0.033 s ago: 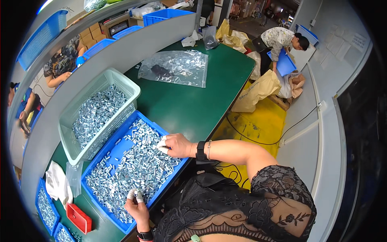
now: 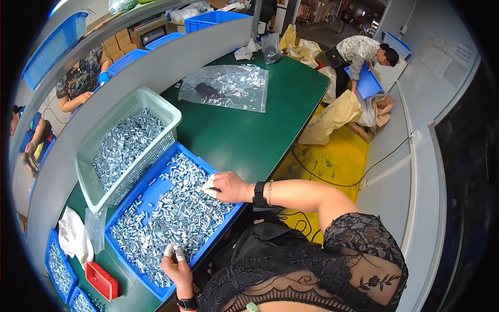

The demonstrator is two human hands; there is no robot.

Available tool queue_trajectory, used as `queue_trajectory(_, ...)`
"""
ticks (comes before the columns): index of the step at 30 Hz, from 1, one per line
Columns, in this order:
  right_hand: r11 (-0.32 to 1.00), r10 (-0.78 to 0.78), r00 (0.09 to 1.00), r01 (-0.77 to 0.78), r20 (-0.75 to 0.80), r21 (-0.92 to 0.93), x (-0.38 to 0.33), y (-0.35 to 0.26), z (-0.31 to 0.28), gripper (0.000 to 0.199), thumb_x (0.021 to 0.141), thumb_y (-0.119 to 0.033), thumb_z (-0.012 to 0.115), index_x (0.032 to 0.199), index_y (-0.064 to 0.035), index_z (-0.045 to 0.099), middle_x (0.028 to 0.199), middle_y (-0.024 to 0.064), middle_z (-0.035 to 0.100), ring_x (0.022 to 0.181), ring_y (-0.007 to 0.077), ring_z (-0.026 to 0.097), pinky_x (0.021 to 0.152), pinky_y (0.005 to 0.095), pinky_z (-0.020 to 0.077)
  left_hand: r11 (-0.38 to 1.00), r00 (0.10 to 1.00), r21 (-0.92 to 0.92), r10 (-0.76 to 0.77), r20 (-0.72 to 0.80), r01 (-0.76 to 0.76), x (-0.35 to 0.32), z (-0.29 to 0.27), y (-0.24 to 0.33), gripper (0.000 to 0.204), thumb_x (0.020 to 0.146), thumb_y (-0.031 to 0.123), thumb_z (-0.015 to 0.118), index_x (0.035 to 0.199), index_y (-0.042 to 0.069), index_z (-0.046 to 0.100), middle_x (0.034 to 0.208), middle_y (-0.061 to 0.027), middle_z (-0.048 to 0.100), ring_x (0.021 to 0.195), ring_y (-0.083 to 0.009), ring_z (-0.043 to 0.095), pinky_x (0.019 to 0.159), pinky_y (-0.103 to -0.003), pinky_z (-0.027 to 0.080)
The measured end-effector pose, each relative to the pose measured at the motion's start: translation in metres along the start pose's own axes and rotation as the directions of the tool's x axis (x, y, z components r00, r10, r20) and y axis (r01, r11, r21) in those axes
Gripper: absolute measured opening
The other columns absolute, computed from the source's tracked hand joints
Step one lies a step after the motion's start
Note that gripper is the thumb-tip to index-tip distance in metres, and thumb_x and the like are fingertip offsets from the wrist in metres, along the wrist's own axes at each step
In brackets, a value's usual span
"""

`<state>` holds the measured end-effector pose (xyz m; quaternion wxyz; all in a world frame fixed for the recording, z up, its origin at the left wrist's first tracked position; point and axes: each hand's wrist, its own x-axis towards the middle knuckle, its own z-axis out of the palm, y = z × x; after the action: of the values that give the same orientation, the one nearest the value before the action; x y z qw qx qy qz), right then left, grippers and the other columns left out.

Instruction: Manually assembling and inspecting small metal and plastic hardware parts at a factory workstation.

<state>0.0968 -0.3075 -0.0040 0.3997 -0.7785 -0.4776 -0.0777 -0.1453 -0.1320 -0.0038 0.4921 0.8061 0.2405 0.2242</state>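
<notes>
A blue tray point(image 2: 154, 191) full of small silvery metal sleeves point(image 2: 182, 218) lies on the green table in front of me. My left hand point(image 2: 178, 268) comes in from the lower edge at the tray's near side. Its white-capped fingertips are pinched together on a sleeve in the pile. My right hand point(image 2: 227, 187), also with white fingertip covers and with a dark band and a bracelet at the wrist, rests on the heap at the tray's right edge. Its fingers are curled onto the sleeves, and what they grip is hidden.
A pale green mesh basket point(image 2: 165, 110) of the same sleeves stands just behind the tray. A clear plastic bag point(image 2: 228, 86) lies farther back. A red box point(image 2: 101, 281), a white cloth point(image 2: 70, 236) and smaller blue bins point(image 2: 58, 268) sit at the left. Other people work beyond the grey divider and on the floor at the right.
</notes>
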Motion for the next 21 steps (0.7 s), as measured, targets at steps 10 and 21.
queue_trajectory(10,1.0,0.002,1.0,-0.002,0.001,-0.009,-0.0007,-0.0026,0.0004,0.01,0.077,-0.018,0.061,0.084,-0.0139,0.067,0.068,0.0078,0.057,0.064,0.0269,0.057,0.056,0.0375,0.0457,0.995,0.997,-0.088,0.043,-0.062,-0.048,-0.0052,-0.0009,-0.0002,0.017,0.085,0.002,0.056,0.1,-0.006,0.057,0.075,-0.002,0.059,0.065,-0.0061,0.052,0.059,-0.019,0.042)
queue_trajectory(21,1.0,0.002,1.0,-0.001,0.021,-0.029,0.0001,-0.0046,-0.0025,0.01,0.077,-0.017,0.061,0.084,-0.0136,0.066,0.067,0.0078,0.056,0.064,0.0266,0.056,0.057,0.0374,0.0457,0.987,0.992,-0.138,0.068,-0.109,-0.083,-0.0037,0.0028,-0.0053,0.017,0.084,0.002,0.057,0.099,-0.006,0.057,0.074,-0.003,0.059,0.064,-0.0062,0.052,0.057,-0.019,0.043)
